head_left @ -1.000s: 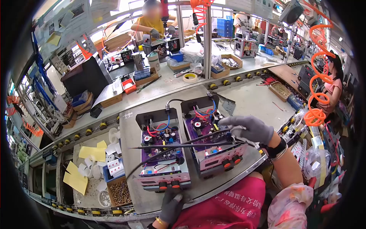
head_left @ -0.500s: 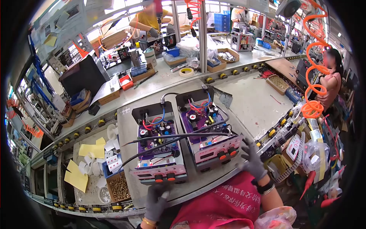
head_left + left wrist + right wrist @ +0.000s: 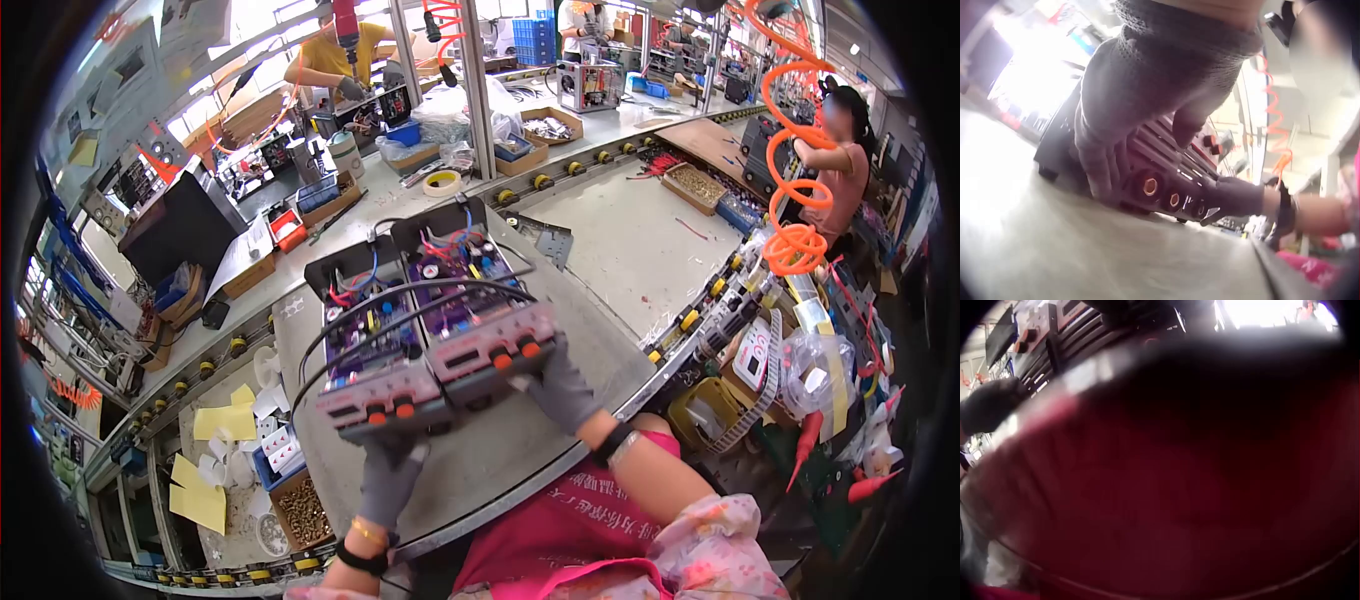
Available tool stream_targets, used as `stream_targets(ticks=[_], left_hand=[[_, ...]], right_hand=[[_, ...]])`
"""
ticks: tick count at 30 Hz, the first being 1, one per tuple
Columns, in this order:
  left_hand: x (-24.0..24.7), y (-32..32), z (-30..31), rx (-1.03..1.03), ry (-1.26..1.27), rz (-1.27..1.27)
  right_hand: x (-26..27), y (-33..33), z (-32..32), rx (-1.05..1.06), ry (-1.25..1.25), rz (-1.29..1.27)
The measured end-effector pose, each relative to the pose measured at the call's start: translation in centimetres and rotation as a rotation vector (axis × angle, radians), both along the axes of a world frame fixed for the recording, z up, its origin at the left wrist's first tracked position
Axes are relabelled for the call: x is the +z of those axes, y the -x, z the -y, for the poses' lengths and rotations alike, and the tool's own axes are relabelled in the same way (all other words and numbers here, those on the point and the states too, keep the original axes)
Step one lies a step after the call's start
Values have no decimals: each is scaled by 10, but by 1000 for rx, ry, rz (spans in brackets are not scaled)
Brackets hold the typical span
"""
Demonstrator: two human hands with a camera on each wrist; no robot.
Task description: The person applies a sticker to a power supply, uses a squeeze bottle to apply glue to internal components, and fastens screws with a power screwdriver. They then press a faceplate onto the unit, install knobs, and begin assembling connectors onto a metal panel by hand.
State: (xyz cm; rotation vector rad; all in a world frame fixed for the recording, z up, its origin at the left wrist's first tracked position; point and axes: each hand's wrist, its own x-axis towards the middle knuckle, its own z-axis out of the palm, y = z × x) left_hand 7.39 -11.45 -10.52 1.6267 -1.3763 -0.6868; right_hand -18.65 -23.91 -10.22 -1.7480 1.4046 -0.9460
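Observation:
Two open-topped electronic units stand side by side on a grey board (image 3: 500,450). The left unit (image 3: 350,400) and the right unit (image 3: 465,352) show purple circuit boards, coloured wires and red knobs on pale front panels. Black cables (image 3: 420,318) lie across both. My gloved left hand (image 3: 385,482) presses the left unit's lower front; the left wrist view shows its fingers reaching down beside brass-coloured sockets (image 3: 1150,186), thumb apart. My gloved right hand (image 3: 568,388) presses the right unit's front right corner, fingers along its side. Red fabric (image 3: 1179,469) covers most of the right wrist view.
Roller tracks (image 3: 235,346) border the board. To the left are yellow papers (image 3: 198,494) and a box of brass fittings (image 3: 300,512). A flat metal plate (image 3: 545,240) lies behind the units. An orange coiled hose (image 3: 800,190) hangs at right. Other people work beyond.
Both hands have come onto the unit fronts; the right was over the cables a second ago. The units have moved back from the board's front edge and closer together. The view has shifted.

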Motion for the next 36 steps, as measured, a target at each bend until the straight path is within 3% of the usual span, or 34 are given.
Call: stream_targets(ticks=[2, 5, 7, 9, 11, 13, 14, 15, 16, 21, 24, 29, 32, 36], left_hand=[[8, 0, 12, 56, -157, 196], [2, -8, 9, -13, -68, 135], [-9, -21, -12, -59, -80, -11], [10, -20, -46, -79, -128, -110], [13, -20, -78, 44, -91, -57], [-1, -31, -111, 186, 43, -78], [-6, -39, -124, 242, 78, 138], [-11, -48, -137, 310, 104, 358], [-13, -56, -146, 387, 117, 581], [-22, -78, -159, 527, 207, 708], [-17, -73, -156, 542, 249, 786], [-11, -68, -163, 511, 329, 788], [-6, -65, -165, 517, 358, 772], [-7, -60, -162, 479, 377, 683]], right_hand=[[18, -3, 15, -38, -208, -222], [23, 32, 38, 217, -77, -321], [18, 68, 57, 319, 183, -520], [34, 89, 58, 124, 89, -649], [30, 103, 63, -58, 3, -772], [-17, 128, 74, -3, 179, -888], [-28, 131, 87, 133, -63, -983], [-47, 138, 89, 152, 126, -869], [-41, 130, 84, 108, 117, -945], [-41, 126, 89, -101, 10, -819], [-38, 119, 90, -187, 88, -788], [-51, 128, 79, -294, 148, -589], [-32, 110, 69, -328, 113, -724], [-42, 114, 76, -269, 51, -635]])
